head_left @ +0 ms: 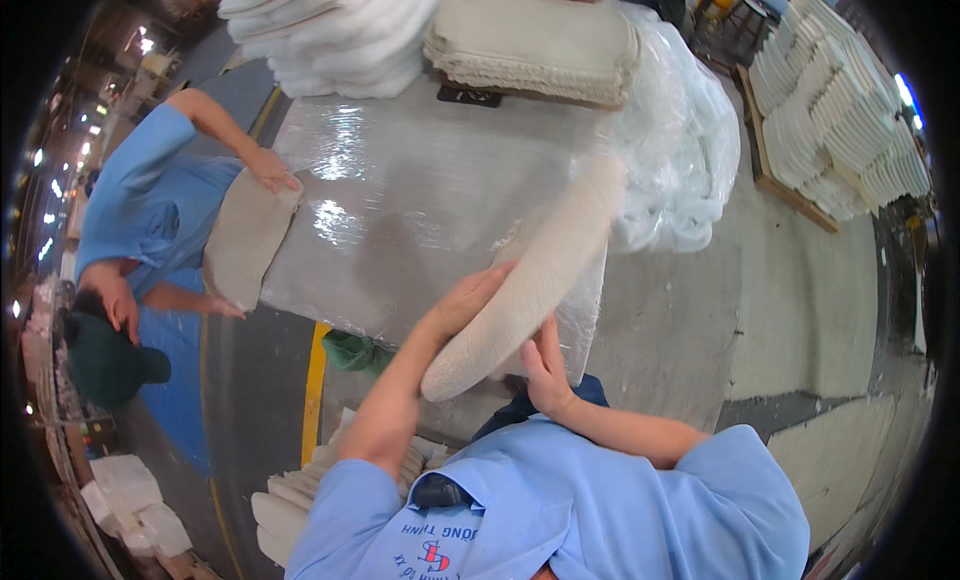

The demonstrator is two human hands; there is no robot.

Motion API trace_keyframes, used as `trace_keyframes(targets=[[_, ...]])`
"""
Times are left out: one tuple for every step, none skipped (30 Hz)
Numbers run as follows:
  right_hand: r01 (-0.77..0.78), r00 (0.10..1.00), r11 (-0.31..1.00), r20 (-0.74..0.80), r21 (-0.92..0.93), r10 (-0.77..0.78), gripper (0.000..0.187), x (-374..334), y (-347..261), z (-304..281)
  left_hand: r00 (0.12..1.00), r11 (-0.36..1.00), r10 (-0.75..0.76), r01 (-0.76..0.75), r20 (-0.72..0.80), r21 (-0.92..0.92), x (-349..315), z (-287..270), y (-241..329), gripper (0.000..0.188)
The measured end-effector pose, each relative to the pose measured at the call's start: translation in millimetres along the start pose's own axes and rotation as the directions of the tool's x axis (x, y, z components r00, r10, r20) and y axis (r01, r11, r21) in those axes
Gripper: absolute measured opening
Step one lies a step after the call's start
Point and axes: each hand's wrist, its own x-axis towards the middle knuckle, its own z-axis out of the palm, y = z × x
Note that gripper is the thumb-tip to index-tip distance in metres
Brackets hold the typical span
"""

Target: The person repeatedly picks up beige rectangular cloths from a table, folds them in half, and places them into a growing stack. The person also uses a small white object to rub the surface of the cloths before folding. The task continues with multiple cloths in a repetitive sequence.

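A long beige fabric pad (525, 285) with rounded ends is held up tilted in front of my body, and its far end is smeared by motion. My left hand (475, 300) grips its left side, with the fingertips partly hidden behind it. On the lower right edge, my right hand (548, 370) holds the pad between thumb and fingers. Below it lies a table wrapped in clear plastic (400, 180). Toward the far side of this table sits a stack of folded beige pads (535, 45).
At the left, a co-worker (150, 210) in a blue shirt holds a beige piece (250, 235). White pads (335, 30) are piled far left, beside a plastic-wrapped bundle (680, 130) at right. More pads (840, 100) stand on a pallet. Another pile (290, 510) is low beside me.
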Motion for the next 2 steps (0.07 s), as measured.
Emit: trace_keyframes(targets=[[-0.079,0.989,0.995,0.127,0.058,0.071,0.075,-6,0,-14,0.999,0.989,-0.054,0.053,0.001,0.137,-17,-19,3,0.056],[-0.072,0.988,0.996,0.14,0.047,0.065,0.075,-5,0,-15,0.994,0.956,-0.11,0.105,0.001,0.275,-35,-43,1,0.058]])
